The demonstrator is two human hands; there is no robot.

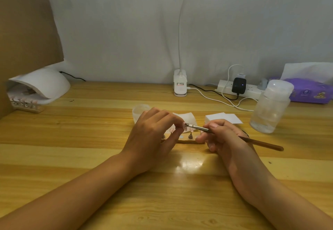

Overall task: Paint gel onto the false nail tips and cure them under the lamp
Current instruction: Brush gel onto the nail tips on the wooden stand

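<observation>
At the middle of the wooden table my left hand [153, 134] pinches a pale pink false nail tip [184, 126] on its small stand, lifted just above a wooden holder strip [187, 140]. More tips on metal pegs [190, 136] stand in that strip, partly hidden by my fingers. My right hand [223, 139] grips a brown-handled gel brush [259, 143]; its metal end and bristles touch the held tip. The white curing lamp [45, 84] sits at the far left with another row of tips [23, 102] in front of its opening.
A clear cup [139, 111] and white wipes [223, 117] lie behind my hands. A frosted plastic bottle [270, 106] stands to the right, a purple tissue box [311, 91] and a power strip [239, 88] behind it. A desk lamp base [180, 84] is at the back; cardboard [25, 22] stands on the left.
</observation>
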